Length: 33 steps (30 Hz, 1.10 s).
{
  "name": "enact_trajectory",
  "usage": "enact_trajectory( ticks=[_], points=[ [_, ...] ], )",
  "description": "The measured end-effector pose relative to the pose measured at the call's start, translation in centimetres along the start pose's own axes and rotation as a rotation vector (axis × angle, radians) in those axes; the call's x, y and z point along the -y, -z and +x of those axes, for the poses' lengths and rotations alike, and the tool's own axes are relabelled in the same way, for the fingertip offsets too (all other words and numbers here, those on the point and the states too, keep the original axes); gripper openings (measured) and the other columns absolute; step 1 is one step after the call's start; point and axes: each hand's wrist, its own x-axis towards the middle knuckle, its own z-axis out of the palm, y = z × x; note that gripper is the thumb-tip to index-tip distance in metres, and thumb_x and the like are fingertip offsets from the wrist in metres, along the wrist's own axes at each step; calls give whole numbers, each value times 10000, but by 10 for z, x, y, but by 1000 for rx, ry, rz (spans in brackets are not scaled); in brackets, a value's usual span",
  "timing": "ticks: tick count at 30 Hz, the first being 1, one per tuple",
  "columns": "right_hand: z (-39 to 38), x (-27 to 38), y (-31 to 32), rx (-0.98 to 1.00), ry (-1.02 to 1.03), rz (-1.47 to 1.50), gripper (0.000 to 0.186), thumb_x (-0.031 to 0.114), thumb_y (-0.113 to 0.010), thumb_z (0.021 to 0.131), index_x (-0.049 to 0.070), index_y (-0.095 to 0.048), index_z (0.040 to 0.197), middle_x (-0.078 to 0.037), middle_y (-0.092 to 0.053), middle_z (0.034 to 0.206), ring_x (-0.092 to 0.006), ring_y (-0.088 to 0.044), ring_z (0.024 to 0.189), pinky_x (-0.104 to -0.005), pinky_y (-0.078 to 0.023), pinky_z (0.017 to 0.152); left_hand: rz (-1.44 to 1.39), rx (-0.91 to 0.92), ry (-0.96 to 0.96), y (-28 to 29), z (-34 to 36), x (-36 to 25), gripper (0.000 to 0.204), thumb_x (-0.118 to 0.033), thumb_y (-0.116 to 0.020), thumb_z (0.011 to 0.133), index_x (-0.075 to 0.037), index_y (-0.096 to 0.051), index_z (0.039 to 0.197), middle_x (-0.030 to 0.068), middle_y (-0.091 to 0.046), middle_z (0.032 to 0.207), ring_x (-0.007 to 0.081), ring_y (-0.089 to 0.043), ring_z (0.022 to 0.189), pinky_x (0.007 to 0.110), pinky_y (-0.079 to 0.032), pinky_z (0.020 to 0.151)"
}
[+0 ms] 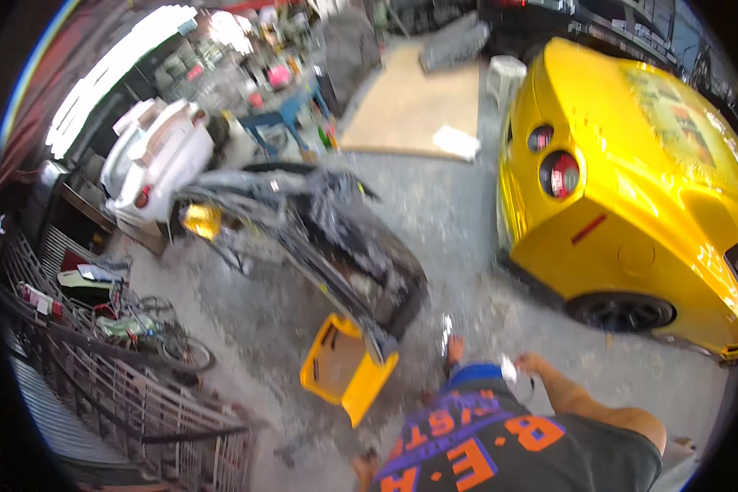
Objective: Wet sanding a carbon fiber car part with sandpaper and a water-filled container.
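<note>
Since everything near the hands is smeared, I can barely make out the small white thing by the right hand. It looks slightly longer pointing away from the body, though I can't say which end is the front. It's just left of those fingers; whether they're closed on it, I can't tell. The left hand is blurred, its grip unreadable. Ahead of that hand lies a yellow panel; ahead and right of the right hand stands a yellow car.
</note>
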Motion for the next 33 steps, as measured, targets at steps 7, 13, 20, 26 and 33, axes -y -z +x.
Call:
enact_trajectory(
  ticks=[7,13,20,26,33],
  points=[
    [-28,0,29,-74,22,-383,505,545,-706,904,165,-752,1233,-47,-760,1077,-191,-693,851,-384,-580,710,-341,-228,-279,-74,191,-193,430,-390,-810,770,-13,-604,776,115,-555,640,345,-529,582,499,-456,607],
    [-22,74,122,-232,80,-365,506,541,-700,909,164,-746,1244,-50,-757,1091,-191,-693,860,-385,-585,716,-448,-260,-400,-104,231,-267,477,-436,-782,786,-19,-571,879,127,-559,741,360,-540,663,516,-462,661],
    [-80,8,147,-293,2,-186,507,536,-693,915,164,-739,1257,-53,-753,1108,-191,-693,872,-386,-590,723,-381,-158,-492,-138,184,-315,548,-491,-749,804,-27,-532,999,141,-563,860,377,-552,757,535,-469,724],
    [-159,-143,56,-291,-173,135,508,531,-687,920,163,-734,1267,-56,-750,1122,-191,-694,882,-386,-595,729,-168,64,-591,-153,113,-323,618,-537,-722,820,-34,-499,1102,152,-567,962,391,-563,838,552,-476,779],
    [-263,-379,-98,-356,-393,257,592,628,-716,833,66,-796,1002,-121,-758,862,-259,-723,782,-449,-593,717,207,411,-550,-118,6,-242,708,-591,-689,838,-42,-460,1222,166,-571,1081,408,-575,932,572,-483,842]
  ],
)
